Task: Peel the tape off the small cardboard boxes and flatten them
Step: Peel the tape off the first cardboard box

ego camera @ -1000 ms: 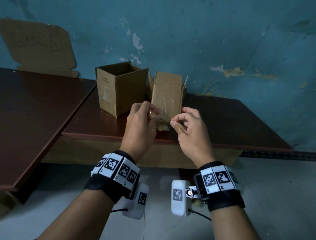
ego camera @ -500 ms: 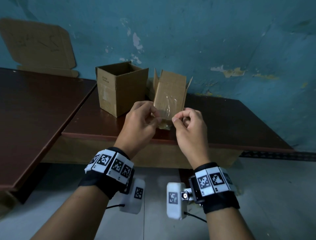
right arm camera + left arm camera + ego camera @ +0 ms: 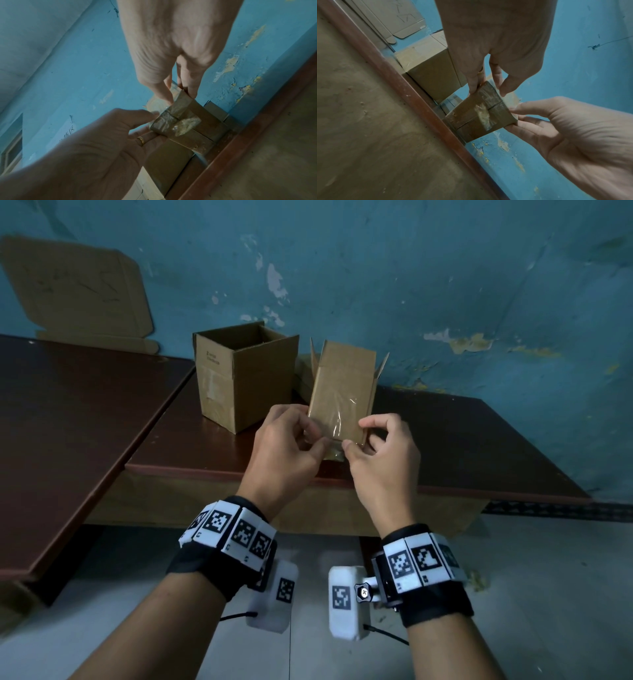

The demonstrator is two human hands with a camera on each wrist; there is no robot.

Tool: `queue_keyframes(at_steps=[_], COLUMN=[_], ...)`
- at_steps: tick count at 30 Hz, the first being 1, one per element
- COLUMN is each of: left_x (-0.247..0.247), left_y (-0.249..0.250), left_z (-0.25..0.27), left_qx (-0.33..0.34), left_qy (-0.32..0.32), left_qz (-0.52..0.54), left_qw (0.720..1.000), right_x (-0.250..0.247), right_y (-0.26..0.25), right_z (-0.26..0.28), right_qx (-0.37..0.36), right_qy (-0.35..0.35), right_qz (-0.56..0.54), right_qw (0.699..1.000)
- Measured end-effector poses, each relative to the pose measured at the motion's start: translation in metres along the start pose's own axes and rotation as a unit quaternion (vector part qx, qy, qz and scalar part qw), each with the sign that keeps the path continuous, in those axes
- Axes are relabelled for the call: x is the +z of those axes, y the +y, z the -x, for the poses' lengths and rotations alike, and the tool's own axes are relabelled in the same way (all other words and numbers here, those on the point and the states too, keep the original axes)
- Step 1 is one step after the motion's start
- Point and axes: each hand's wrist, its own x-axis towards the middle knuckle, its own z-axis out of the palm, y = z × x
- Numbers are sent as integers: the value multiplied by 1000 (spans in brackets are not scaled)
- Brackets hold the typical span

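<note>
I hold a small brown cardboard box [image 3: 342,385] upright over the front of the dark table [image 3: 479,446], its top flaps open. Clear tape [image 3: 337,414] runs down its near face and under the bottom [image 3: 485,116]. My left hand [image 3: 315,436] grips the lower left corner, with fingers on the edge [image 3: 475,88]. My right hand [image 3: 354,434] pinches the lower right corner, thumb and forefinger on the taped face [image 3: 165,94]. The bottom flaps [image 3: 181,123] are closed, with a crumpled tape patch across the seam.
A larger open cardboard box [image 3: 246,378] stands on the table just left of the held one, and another piece of cardboard [image 3: 303,371] shows behind it. Flattened cardboard [image 3: 75,289] leans on the blue wall above a second table [image 3: 68,422] at left.
Both hands have lifted the small box slightly and turned it, so its top flaps now spread wider. The grip on the lower corners is the same.
</note>
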Motion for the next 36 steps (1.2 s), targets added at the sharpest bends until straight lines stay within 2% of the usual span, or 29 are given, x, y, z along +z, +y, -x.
queue_keyframes(at_steps=[3, 5, 10, 16, 22, 30, 36], left_x=[1, 2, 4, 0, 0, 0, -2], left_y=[2, 6, 4, -1, -2, -1, -4], left_z=[0, 0, 1, -2, -3, -2, -4], left_qx=[-31, -45, -31, -31, 2, -12, -20], left_qy=[-23, -20, 30, 34, 49, 53, 47], left_qz=[117, 147, 78, 77, -9, 28, 3], left_qw=[992, 988, 996, 996, 999, 998, 999], right_x=[-1, -3, -3, 0, 2, -2, -2], right_y=[2, 4, 4, 3, 2, 3, -1], right_z=[-2, -4, -3, -2, -2, -2, -1], right_qx=[-9, -12, -24, -36, -45, -46, -15], right_qy=[10, 13, 0, -5, -7, -9, -17], right_qz=[3, -2, -15, -20, -11, -16, -72], right_qw=[1000, 1000, 1000, 999, 999, 999, 997])
